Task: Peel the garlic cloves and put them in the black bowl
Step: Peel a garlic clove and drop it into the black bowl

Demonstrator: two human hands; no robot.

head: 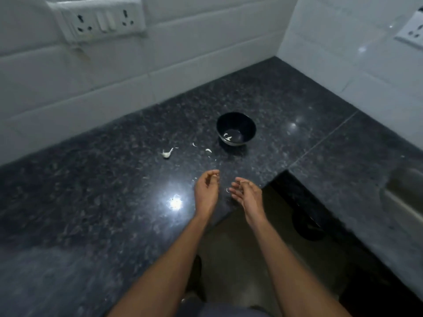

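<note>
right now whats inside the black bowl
The black bowl holds a few small white pieces on its bottom; cloves or peel, I cannot tell. Its near wall hides nothing obvious.

What is pinched by the blurred fingers [214, 173] of the left hand [206, 191] cannot be told; the white wall socket [412, 33] is cut off by the right edge.
</note>
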